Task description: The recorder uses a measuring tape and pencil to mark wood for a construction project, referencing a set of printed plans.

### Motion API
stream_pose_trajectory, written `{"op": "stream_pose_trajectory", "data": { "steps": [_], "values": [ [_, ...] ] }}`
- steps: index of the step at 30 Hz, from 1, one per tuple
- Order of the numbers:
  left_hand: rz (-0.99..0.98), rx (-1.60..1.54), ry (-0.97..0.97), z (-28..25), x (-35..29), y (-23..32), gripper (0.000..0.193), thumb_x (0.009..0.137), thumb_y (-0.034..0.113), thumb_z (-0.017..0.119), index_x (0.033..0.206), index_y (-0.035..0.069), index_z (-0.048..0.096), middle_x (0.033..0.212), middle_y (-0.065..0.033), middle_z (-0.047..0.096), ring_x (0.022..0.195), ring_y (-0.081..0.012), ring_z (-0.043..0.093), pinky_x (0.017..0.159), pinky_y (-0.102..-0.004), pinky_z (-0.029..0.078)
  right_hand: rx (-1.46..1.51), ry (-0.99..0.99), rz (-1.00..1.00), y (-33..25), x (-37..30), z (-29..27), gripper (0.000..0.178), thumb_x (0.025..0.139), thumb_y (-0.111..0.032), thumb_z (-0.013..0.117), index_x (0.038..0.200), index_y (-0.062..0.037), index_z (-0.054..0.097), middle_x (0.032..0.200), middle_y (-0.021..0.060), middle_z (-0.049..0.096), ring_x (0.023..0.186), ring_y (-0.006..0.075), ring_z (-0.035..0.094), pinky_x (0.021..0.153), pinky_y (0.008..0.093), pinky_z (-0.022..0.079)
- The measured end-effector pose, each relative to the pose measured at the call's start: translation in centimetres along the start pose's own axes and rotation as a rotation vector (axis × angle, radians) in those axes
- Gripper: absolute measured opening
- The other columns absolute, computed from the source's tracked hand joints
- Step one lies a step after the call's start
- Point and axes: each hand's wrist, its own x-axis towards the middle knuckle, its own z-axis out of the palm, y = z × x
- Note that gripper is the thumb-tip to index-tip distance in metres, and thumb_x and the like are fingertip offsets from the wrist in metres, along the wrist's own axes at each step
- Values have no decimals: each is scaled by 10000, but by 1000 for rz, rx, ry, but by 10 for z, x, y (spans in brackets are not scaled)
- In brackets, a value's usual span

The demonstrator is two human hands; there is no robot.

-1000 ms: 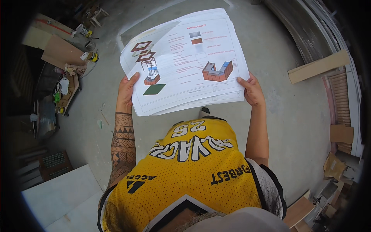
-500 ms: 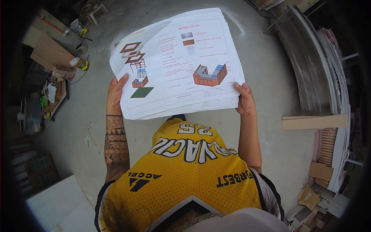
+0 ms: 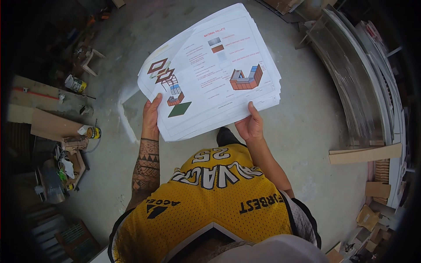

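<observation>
A stack of large printed drawing sheets is held up tilted in front of me. Its top page shows an exploded counter drawing, a brown counter picture, small material swatches and red lettering. At the stack's lower left edge my left hand is closed, thumb on top and fingers hidden behind the paper. My right hand pinches the bottom edge right of the middle, with its thumb over the front page and its other fingers partly beneath. Several page edges fan out at the right side.
Long wrapped sheets or panels lean along the right, with a light board strip beside them. At the left are paint cans, a brown board and cluttered scraps. Cardboard pieces lie at the lower right. Grey concrete floor surrounds me.
The stack has tilted, its right side now higher, and the left hand has shifted right with it. My right hand has slid from the right corner to the bottom edge. The view has turned.
</observation>
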Motion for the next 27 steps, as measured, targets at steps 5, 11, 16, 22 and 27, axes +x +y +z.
{"op": "stream_pose_trajectory", "data": {
  "steps": [5, 11, 16, 22, 27],
  "values": [
    [4, -124, 5, 30, -2, -34, 448, 1014, 161, 676, 1414, 4, 550, 1326, -140, 677, 1161, -245, 686, 995, -368, 582, -4, -11, 52, -13, 11, 0, 603, 1002, -130, 661, 1544, -77, 405, 1545, 94, 497, 1438, 270, 465, 1209, 490, 381],
    [-30, -94, -21, 39, -3, -21, 420, 1022, 156, 666, 1394, -8, 559, 1323, -146, 675, 1159, -239, 687, 983, -369, 588, 83, -22, 109, 2, 19, 19, 569, 1010, -59, 625, 1537, -95, 415, 1514, 82, 519, 1411, 267, 487, 1213, 469, 384],
    [2, -61, -16, 20, 0, 3, 427, 1036, 198, 648, 1393, -17, 553, 1328, -149, 670, 1176, -246, 679, 1015, -394, 569, 46, -111, 73, 7, 21, 30, 564, 1034, -96, 591, 1558, -77, 384, 1539, 101, 498, 1428, 290, 471, 1218, 493, 372],
    [-12, -144, -9, 83, 55, -85, 523, 1096, 388, 510, 1411, -29, 527, 1391, -135, 630, 1257, -258, 628, 1101, -414, 486, -34, -21, 87, -70, 59, -60, 576, 1034, -110, 582, 1566, -61, 365, 1556, 115, 489, 1436, 314, 465, 1219, 500, 365],
    [-4, -62, -102, 108, 114, -87, 562, 1099, 433, 477, 1429, -19, 523, 1405, -149, 624, 1278, -268, 615, 1115, -409, 470, 10, 57, -9, -77, 69, -109, 594, 997, -104, 637, 1544, -66, 409, 1524, 108, 525, 1406, 306, 493, 1203, 498, 383]
  ]
}}
